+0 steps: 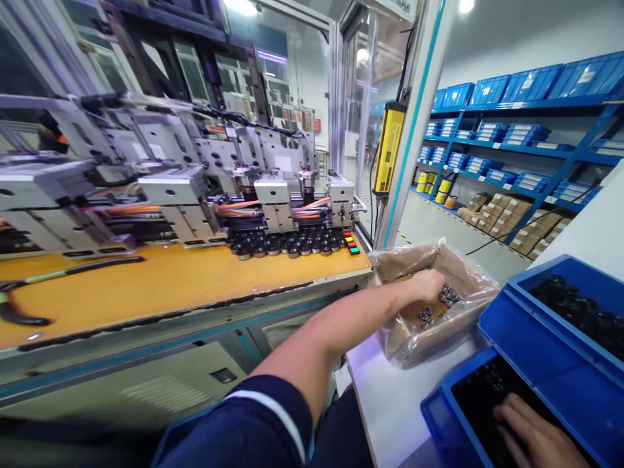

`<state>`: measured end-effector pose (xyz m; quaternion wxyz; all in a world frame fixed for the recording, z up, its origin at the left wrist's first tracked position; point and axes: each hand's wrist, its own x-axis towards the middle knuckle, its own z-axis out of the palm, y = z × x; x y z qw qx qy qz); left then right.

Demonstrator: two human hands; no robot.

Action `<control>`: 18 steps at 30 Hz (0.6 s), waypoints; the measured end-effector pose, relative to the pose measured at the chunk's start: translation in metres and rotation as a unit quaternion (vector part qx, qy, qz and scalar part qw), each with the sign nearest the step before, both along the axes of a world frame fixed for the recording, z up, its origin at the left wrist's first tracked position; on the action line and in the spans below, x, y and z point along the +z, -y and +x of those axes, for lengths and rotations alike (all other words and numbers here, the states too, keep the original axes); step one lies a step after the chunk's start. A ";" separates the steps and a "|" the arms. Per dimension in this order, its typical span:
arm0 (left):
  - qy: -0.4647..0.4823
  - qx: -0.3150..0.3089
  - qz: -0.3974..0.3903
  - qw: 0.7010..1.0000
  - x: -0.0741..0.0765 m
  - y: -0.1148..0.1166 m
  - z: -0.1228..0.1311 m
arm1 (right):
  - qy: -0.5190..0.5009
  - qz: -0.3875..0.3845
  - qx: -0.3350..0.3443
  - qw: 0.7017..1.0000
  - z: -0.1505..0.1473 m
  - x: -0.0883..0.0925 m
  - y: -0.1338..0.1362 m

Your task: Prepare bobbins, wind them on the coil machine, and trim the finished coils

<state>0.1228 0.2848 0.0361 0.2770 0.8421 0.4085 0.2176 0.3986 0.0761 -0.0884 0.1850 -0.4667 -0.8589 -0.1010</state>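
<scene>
My left hand (425,286) reaches across into a plastic-lined cardboard box (465,273) and curls down over small dark round parts (446,298) lying at its bottom; what the fingers grip is hidden. My right hand (533,437) lies at the lower right inside a blue bin (507,325), fingers flat on dark parts in it. Rows of the same dark round parts (287,246) stand on the yellow machine bed (160,286) under grey metal heads (275,198).
A second blue bin (570,273) of dark parts stands to the right on the white table (390,403). A yellow light-curtain post (389,148) hangs on the machine frame. Blue shelves (517,143) with boxes and cartons line the far right wall.
</scene>
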 end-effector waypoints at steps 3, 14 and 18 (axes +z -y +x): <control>0.100 -0.011 0.009 0.995 0.014 0.042 -0.040 | 0.045 -0.008 -0.022 0.999 -0.026 0.022 0.004; 0.484 0.054 -0.204 0.849 -0.021 0.235 -0.163 | -0.059 0.022 -0.025 0.998 -0.088 0.092 0.011; 0.525 0.037 -0.219 0.822 -0.017 0.257 -0.167 | -0.169 0.051 0.057 0.983 -0.156 0.131 0.036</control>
